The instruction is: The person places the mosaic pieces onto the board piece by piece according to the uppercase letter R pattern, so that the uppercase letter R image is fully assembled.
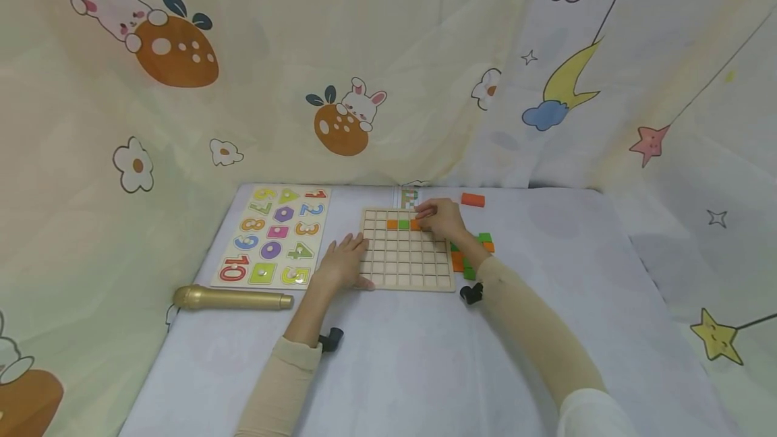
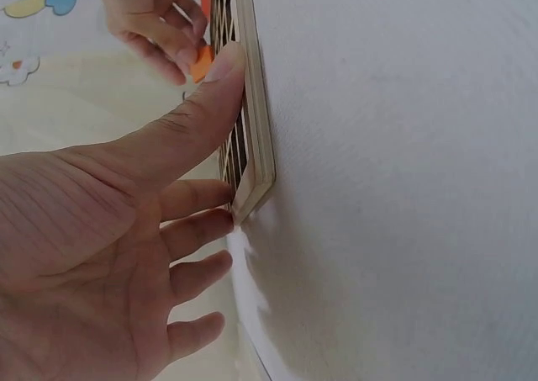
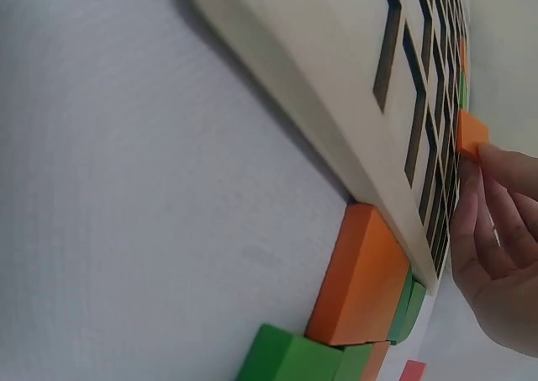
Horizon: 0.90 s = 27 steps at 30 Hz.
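Note:
A wooden grid board (image 1: 397,265) lies on the white-covered table. My left hand (image 1: 341,263) rests along its left side, fingers extended; in the left wrist view its thumb (image 2: 189,116) touches the front edge. Over the far right part of the board, my right hand (image 1: 442,220) pinches an orange block (image 3: 472,134) between thumb and fingertips, right at the grid surface. Beside that block, in the same row, sit a green block (image 1: 403,224) and another orange block (image 1: 392,224).
Loose orange and green blocks (image 1: 469,268) lie against the board's right side, partly behind the right forearm. A red-orange piece (image 1: 473,199) lies farther back. At left are a number-and-shape puzzle board (image 1: 243,260) and a gold microphone (image 1: 233,299). A patterned card (image 1: 409,197) sits behind the grid.

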Each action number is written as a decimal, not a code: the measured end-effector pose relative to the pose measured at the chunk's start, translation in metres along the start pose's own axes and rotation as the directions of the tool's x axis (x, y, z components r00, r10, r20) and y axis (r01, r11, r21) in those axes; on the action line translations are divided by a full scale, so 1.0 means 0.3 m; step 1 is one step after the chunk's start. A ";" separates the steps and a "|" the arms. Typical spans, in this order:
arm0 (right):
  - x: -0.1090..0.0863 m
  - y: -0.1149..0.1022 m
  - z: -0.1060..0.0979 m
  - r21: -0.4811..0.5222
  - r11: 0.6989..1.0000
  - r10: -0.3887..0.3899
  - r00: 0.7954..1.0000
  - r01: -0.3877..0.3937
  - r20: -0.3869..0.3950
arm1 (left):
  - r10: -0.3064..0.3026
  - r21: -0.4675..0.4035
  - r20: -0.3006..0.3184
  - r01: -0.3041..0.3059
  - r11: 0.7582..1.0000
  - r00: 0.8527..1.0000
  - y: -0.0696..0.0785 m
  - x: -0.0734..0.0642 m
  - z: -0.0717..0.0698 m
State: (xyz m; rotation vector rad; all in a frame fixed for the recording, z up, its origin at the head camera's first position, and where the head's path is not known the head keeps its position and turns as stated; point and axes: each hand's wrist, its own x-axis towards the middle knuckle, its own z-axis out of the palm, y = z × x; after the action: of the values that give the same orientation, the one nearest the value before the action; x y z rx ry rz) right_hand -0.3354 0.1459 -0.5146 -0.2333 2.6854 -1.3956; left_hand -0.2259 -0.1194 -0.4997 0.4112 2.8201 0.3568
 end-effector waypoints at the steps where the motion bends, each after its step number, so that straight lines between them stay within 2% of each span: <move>1: 0.001 0.002 0.001 -0.008 1.000 -0.002 1.000 0.002 -0.004 | -0.001 -0.001 -0.001 0.001 1.000 1.000 0.001 0.000 0.000; 7: 0.009 0.015 0.012 -0.049 0.999 -0.018 0.999 0.016 -0.031 | -0.002 -0.002 -0.012 0.002 1.000 1.000 0.001 0.001 -0.001; 15: 0.018 0.029 0.024 -0.092 0.996 -0.020 0.999 0.017 -0.028 | -0.004 0.006 -0.008 0.004 1.000 1.000 0.002 0.001 0.002; 21: -0.004 0.033 -0.002 -0.047 0.999 -0.021 1.000 0.020 -0.020 | 0.004 0.005 -0.020 -0.004 1.000 1.000 0.000 0.003 0.004; 27: -0.026 0.050 -0.045 -0.014 1.000 -0.026 0.998 0.025 -0.049 | -0.001 0.001 -0.014 0.001 1.000 1.000 -0.004 0.005 0.007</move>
State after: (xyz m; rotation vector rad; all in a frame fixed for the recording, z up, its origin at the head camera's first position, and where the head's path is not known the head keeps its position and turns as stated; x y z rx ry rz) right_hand -0.3311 0.1666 -0.5191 -0.2383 2.7419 -1.4084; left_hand -0.2269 -0.1195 -0.5023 0.4088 2.8341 0.3598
